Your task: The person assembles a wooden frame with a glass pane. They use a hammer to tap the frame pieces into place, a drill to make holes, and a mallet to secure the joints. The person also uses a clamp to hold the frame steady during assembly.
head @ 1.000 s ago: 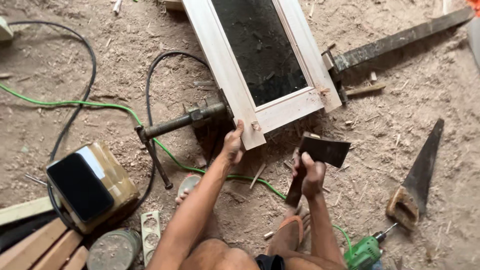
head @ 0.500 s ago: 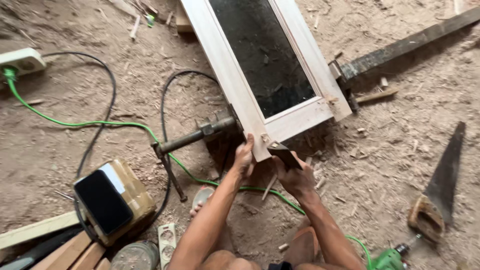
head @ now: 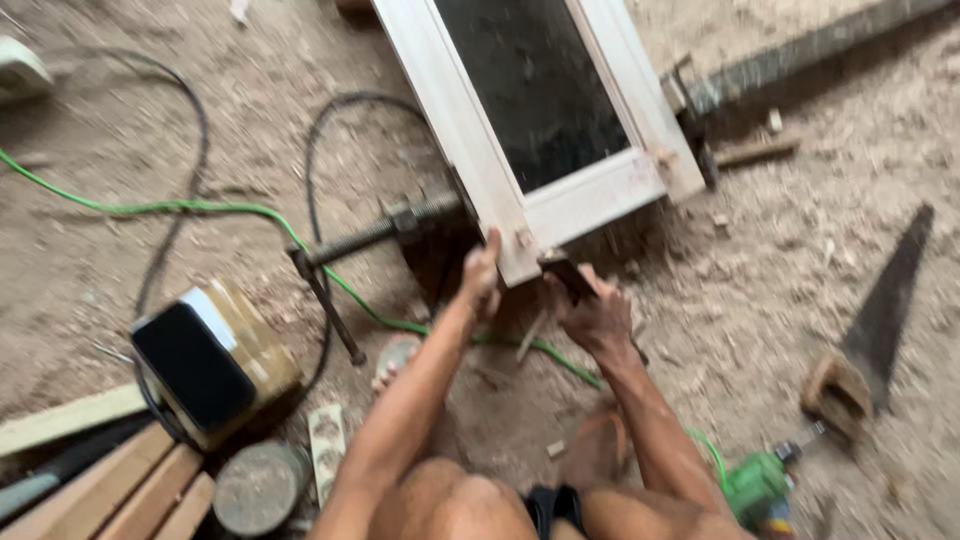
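The floor (head: 120, 260) is covered in sawdust. At the near left lie planks (head: 120, 495), a boxy tan device with a dark face (head: 205, 360) and a round tin (head: 258, 487). A green cable (head: 200, 207) and a black cable (head: 320, 150) run across towards the middle. A threaded clamp bar (head: 385, 230) reaches in to the left side of the frame (head: 470, 130), a pale wooden one with a dark panel, lying slanted from the far middle down to its near corner.

The work in hand looks like dressing or trimming that near corner. The left hand (head: 482, 272) is partly closed, its fingers curled over the corner and bracing it. Just to its right, the right hand (head: 597, 320) is wrapped tight around a dark flat tool (head: 563, 270), whose tip meets the frame's near edge. The picture is blurred, so I cannot tell what kind of tool it is.

As I judge it, any stroke here calls for the brace to hold firm and the tool to stay clear of the left fingers, which are very near.

Further right lie a green drill (head: 758, 485) and a saw (head: 880, 320).
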### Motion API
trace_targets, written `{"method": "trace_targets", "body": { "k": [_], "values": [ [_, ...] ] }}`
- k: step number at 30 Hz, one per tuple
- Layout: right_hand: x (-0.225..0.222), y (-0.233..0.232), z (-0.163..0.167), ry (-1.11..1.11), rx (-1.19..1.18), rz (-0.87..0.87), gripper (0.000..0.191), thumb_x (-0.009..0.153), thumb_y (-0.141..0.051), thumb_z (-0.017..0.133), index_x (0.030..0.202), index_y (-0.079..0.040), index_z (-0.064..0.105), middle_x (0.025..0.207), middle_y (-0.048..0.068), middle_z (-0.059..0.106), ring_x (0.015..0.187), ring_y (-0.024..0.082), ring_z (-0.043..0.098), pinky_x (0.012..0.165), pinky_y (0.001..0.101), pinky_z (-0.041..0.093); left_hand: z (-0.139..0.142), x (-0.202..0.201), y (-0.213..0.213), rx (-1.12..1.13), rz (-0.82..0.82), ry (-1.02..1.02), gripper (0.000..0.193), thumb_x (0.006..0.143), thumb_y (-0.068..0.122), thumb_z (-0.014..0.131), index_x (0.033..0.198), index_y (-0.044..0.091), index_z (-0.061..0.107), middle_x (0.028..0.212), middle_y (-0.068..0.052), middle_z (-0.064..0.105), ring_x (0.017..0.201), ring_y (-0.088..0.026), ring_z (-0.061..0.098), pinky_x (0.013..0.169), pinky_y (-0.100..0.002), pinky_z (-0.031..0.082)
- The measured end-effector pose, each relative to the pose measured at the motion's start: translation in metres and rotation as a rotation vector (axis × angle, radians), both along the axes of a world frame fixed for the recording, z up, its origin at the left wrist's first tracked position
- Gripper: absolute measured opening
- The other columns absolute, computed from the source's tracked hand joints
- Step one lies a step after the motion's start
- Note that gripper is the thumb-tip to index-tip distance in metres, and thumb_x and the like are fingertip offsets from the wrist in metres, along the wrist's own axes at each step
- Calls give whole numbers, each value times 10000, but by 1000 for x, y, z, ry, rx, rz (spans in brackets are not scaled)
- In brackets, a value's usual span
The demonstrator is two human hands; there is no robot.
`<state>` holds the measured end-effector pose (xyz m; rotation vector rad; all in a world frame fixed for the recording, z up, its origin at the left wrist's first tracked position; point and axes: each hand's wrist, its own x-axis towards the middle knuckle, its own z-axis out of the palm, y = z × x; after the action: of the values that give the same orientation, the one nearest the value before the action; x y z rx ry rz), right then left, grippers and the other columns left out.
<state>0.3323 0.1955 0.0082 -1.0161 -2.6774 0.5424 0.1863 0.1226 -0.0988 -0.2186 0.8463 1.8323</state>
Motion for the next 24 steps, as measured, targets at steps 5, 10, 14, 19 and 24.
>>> {"method": "trace_targets", "body": {
  "k": [5, 10, 14, 19, 24],
  "values": [
    [6, -5, 7, 351, -2, 29, 312, 1012, -378, 663, 1069, -73, 685, 795, 164, 708, 657, 331, 723, 542, 434, 558, -5, 2, 1, 36, 13, 7, 567, 984, 479, 603, 1294, 5, 578, 1116, -100, 726, 982, -221, 724, 885, -402, 603],
    [-9, 4, 1, 391, 181, 286, 256, 1022, -315, 693, 970, -70, 639, 816, 147, 718, 588, 272, 696, 519, 393, 558, -8, 2, 2, 49, 27, -11, 542, 992, 453, 612, 1283, -4, 581, 1118, -109, 728, 972, -229, 725, 878, -401, 598],
    [-13, 14, 4, 10, 34, 71, 324, 988, -390, 755, 969, -80, 662, 698, 115, 682, 593, 294, 692, 523, 409, 542, -5, 0, 2, 46, -1, 24, 509, 1011, 430, 612, 1271, -7, 596, 1092, -114, 719, 929, -236, 719, 831, -404, 605],
    [-14, 1, 15, 443, 241, 239, 262, 1096, -347, 638, 1109, -86, 657, 885, 149, 724, 702, 312, 722, 579, 405, 563, -4, 1, 1, 96, 6, 1, 509, 1009, 423, 605, 1284, -5, 594, 1108, -106, 719, 958, -222, 724, 853, -384, 611],
    [-23, -7, 19, -17, 50, 51, 322, 967, -385, 745, 1059, -77, 724, 637, 146, 669, 517, 305, 685, 440, 416, 529, -2, -1, -1, 58, -18, 6, 519, 1027, 431, 620, 1282, -19, 588, 1092, -121, 704, 962, -240, 698, 857, -396, 582]
  ]
}}
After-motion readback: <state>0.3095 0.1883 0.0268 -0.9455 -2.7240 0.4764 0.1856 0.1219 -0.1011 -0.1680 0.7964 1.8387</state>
